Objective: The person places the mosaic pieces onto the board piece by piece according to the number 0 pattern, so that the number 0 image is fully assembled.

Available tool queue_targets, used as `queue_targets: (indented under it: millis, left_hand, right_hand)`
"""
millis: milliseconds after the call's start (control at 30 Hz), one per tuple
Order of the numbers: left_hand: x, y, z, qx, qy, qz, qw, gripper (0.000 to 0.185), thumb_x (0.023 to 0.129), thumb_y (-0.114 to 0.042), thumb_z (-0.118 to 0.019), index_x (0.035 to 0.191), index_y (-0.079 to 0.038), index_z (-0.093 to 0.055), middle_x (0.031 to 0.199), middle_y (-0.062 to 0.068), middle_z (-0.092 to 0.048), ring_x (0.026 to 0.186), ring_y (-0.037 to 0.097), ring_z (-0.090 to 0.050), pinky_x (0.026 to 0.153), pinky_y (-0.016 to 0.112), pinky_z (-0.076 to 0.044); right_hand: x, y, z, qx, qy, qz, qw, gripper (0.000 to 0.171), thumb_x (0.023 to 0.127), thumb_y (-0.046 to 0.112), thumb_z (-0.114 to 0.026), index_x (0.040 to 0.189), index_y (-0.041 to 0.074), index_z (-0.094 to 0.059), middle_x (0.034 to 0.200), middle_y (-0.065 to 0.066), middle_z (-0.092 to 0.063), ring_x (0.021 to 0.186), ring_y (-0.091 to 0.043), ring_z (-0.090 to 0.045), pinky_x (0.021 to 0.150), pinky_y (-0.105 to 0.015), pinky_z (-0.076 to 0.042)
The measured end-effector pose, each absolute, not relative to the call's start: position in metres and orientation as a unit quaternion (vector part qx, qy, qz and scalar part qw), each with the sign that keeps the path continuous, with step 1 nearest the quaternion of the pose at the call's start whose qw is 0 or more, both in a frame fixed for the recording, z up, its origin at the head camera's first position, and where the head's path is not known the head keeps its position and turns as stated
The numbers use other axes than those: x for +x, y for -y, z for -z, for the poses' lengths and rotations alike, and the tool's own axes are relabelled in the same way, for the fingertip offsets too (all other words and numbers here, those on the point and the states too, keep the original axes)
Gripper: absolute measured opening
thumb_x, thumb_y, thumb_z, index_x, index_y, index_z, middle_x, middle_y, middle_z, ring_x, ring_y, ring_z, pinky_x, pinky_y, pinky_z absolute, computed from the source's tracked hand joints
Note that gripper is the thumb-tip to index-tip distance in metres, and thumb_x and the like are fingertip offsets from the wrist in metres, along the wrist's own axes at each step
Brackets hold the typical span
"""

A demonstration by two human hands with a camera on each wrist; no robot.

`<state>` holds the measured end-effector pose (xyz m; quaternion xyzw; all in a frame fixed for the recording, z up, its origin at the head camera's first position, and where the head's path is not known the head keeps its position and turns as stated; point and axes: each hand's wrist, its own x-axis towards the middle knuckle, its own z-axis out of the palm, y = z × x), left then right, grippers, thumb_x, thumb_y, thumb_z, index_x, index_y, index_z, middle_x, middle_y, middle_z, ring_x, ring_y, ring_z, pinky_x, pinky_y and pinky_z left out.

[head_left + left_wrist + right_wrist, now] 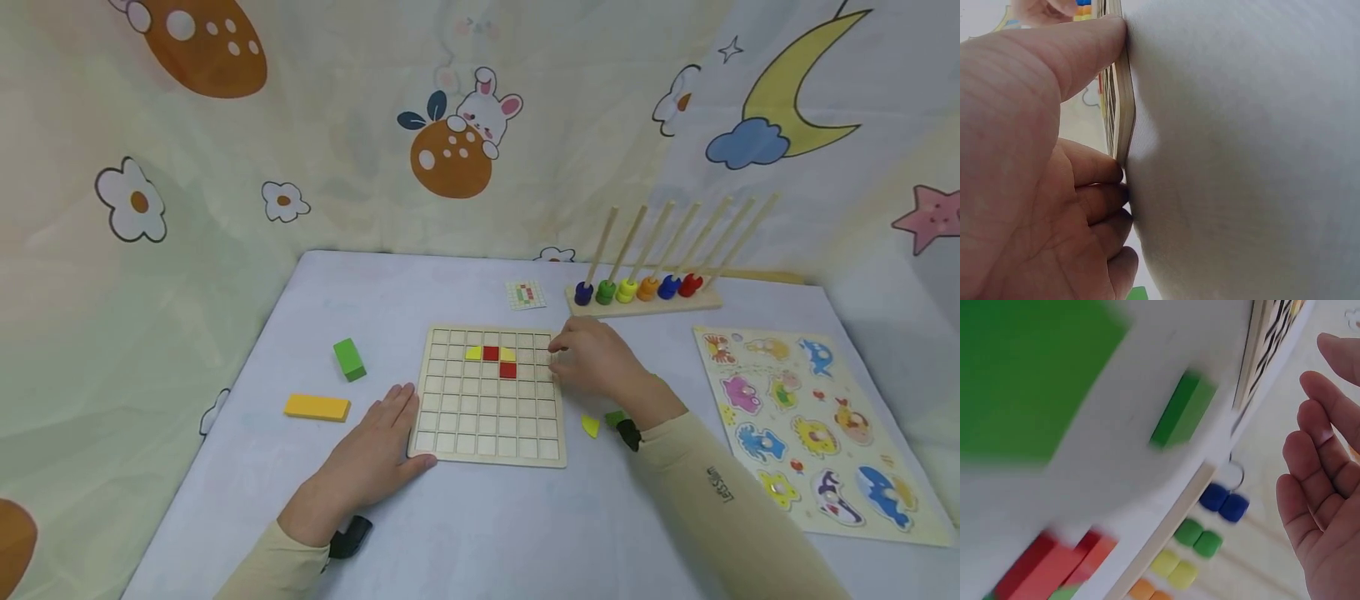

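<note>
A wooden grid board (486,425) lies on the white table. Red tiles (491,353) and yellow pieces (473,353) sit in a few of its upper cells. My left hand (375,450) rests along the board's left side, thumb by the near corner; in the left wrist view the thumb and fingers touch the board's edge (1124,119). Over the right edge hovers my right hand (600,362), fingers loosely bent. Seen from the right wrist, those fingers (1310,462) hold nothing. A yellow piece (591,426) and a green block (615,418) lie near the right wrist.
Left of the board lie a green block (349,360) and a yellow block (317,407). Behind it is a small pattern card (526,295). A peg rack with coloured beads (645,307) stands at the back right, a sea-animal puzzle board (810,417) at the right. Red blocks (1041,569) show in the right wrist view.
</note>
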<state>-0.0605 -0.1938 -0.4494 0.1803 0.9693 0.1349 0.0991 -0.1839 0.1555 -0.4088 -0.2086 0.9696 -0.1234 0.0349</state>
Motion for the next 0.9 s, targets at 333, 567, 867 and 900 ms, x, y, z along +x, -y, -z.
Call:
queue_targets:
  millis: [333,567,867,900]
  left_hand:
    - [-0.061,0.192,0.451,0.174,-0.97,-0.13,0.105,0.1,0.096,-0.056,-0.069,0.164,0.002,-0.025,0.175,0.017,-0.019,0.164,0.034,-0.017,0.132,0.054,-0.025]
    - [-0.061,0.192,0.449,0.171,-0.97,-0.136,0.108,0.099,0.096,-0.055,-0.071,0.163,0.002,-0.027,0.175,0.018,-0.02,0.164,0.035,-0.018,0.132,0.054,-0.025]
    - [-0.062,0.192,0.453,0.174,-0.97,-0.133,0.105,0.1,0.095,-0.055,-0.071,0.164,0.002,-0.026,0.175,0.017,-0.019,0.164,0.035,-0.017,0.132,0.054,-0.024]
    - [-0.062,0.192,0.454,0.175,-0.97,-0.131,0.104,0.1,0.095,-0.055,-0.071,0.164,0.002,-0.026,0.175,0.017,-0.019,0.164,0.035,-0.017,0.132,0.054,-0.024]
  right_hand:
    - [-0.177,-0.211,0.403,-0.164,-0.976,0.139,0.03,0.028,0.092,0.028,-0.081,0.114,0.012,-0.08,0.107,-0.006,-0.068,0.104,-0.027,-0.059,0.093,-0.048,-0.053]
    - [-0.174,-0.237,0.401,-0.144,-0.978,0.145,0.036,0.028,0.094,0.027,-0.078,0.117,0.01,-0.08,0.11,-0.01,-0.068,0.108,-0.032,-0.059,0.095,-0.054,-0.052]
    - [-0.171,-0.261,0.404,-0.128,-0.98,0.139,0.062,0.029,0.094,0.026,-0.078,0.117,0.009,-0.079,0.111,-0.01,-0.069,0.107,-0.03,-0.059,0.097,-0.055,-0.053]
    - [-0.17,-0.263,0.405,-0.128,-0.98,0.139,0.066,0.029,0.094,0.025,-0.078,0.117,0.009,-0.08,0.11,-0.011,-0.069,0.106,-0.03,-0.059,0.097,-0.055,-0.053]
